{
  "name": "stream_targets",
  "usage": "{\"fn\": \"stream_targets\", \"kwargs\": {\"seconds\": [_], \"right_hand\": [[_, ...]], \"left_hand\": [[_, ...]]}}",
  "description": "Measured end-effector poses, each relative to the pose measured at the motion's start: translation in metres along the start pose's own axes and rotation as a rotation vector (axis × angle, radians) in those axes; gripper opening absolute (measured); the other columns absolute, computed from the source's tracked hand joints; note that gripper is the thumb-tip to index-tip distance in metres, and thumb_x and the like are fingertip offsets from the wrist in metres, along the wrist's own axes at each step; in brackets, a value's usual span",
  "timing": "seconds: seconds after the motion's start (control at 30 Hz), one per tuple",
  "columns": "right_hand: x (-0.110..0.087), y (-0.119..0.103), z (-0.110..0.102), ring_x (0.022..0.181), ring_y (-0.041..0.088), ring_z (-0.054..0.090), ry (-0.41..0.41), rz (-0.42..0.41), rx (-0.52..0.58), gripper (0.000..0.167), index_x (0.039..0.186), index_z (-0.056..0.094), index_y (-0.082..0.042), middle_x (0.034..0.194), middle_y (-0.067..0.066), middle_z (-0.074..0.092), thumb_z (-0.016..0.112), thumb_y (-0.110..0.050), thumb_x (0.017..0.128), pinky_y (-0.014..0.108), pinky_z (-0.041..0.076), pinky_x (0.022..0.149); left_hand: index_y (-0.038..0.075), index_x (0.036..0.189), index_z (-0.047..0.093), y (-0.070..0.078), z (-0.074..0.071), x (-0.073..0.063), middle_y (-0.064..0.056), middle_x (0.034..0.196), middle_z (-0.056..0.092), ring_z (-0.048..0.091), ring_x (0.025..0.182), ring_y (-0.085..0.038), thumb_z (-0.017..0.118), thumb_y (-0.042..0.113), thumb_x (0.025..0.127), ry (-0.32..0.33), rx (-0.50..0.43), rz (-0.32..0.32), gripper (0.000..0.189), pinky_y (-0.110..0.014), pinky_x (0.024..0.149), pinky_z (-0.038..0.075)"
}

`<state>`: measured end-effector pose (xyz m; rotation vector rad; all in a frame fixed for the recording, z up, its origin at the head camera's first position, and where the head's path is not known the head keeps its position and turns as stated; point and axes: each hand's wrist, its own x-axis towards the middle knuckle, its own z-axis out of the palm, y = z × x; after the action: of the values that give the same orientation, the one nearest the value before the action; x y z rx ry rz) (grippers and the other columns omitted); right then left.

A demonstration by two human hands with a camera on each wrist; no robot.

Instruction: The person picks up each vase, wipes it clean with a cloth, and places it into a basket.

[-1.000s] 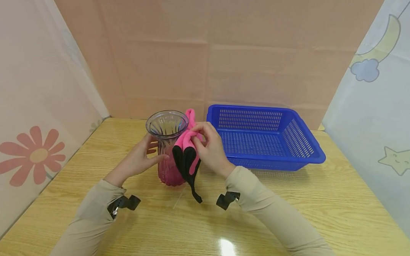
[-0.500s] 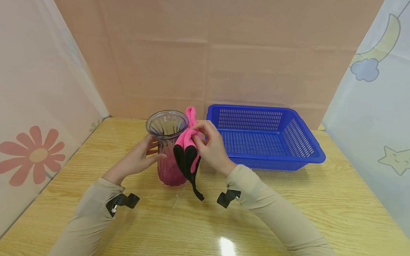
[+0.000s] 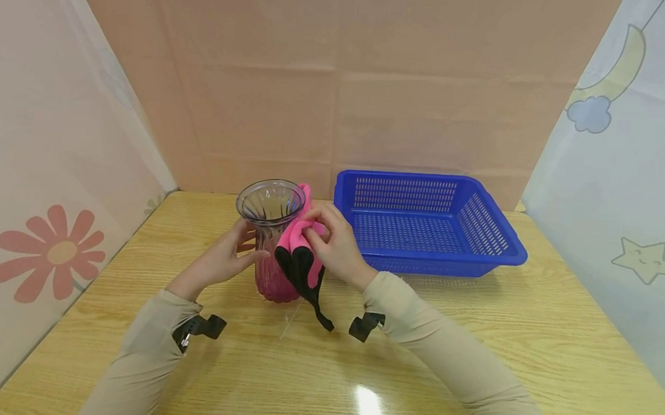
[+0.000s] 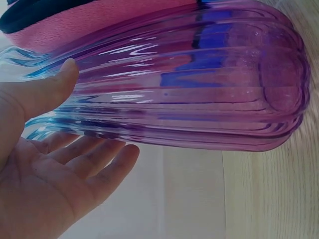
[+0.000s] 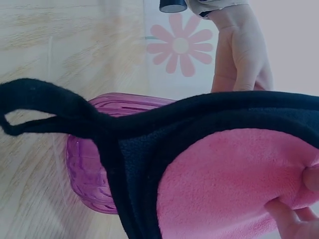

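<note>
A ribbed glass vase [image 3: 274, 273], clear at the flared top and pink-purple toward the base, stands upright on the table. My left hand [image 3: 221, 255] holds its left side, thumb [image 4: 50, 87] in front and fingers reaching behind. A pink cleaning cloth [image 3: 298, 234] with black trim and a black hanging loop is bunched against the vase's right side. My right hand [image 3: 333, 241] pinches this cloth between thumb and fingers. In the right wrist view the cloth [image 5: 224, 174] covers much of the vase [image 5: 92, 172], and its loop hangs toward the table.
A blue plastic basket [image 3: 419, 256] with slotted walls stands at the back right, just beyond my right hand. A thin clear strip [image 3: 289, 323] lies on the wooden table [image 3: 280, 378] before the vase. Fabric walls enclose the back and both sides.
My right hand has moved slightly downward with the cloth along the vase's right side, after a small rise before. My left hand and the vase keep their place.
</note>
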<state>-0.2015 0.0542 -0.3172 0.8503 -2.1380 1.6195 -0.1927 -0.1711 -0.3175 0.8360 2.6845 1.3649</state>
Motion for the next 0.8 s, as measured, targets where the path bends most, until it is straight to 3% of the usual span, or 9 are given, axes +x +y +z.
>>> {"fn": "stream_targets", "kwargs": {"seconds": [0.3,0.8], "right_hand": [[-0.006,0.004,0.003,0.098,0.027,0.058,-0.027,-0.051,-0.169,0.008,0.093,0.062,-0.001,0.101,0.016,0.062,0.062,0.003,0.086,0.047,0.054,0.089],[-0.02,0.021,0.002,0.103,0.028,0.058,-0.113,-0.03,-0.251,0.006,0.088,0.059,-0.005,0.101,0.015,0.062,0.062,-0.001,0.089,0.044,0.055,0.091]], "left_hand": [[-0.005,0.147,0.019,0.001,0.001,0.0,-0.033,0.147,0.033,0.04,0.132,-0.053,0.062,0.004,0.092,0.006,0.006,-0.017,0.07,-0.061,0.106,0.04],[-0.006,0.146,0.019,0.0,0.002,0.0,-0.034,0.147,0.032,0.039,0.133,-0.053,0.062,0.003,0.091,0.019,-0.008,-0.033,0.071,-0.061,0.106,0.04]]}}
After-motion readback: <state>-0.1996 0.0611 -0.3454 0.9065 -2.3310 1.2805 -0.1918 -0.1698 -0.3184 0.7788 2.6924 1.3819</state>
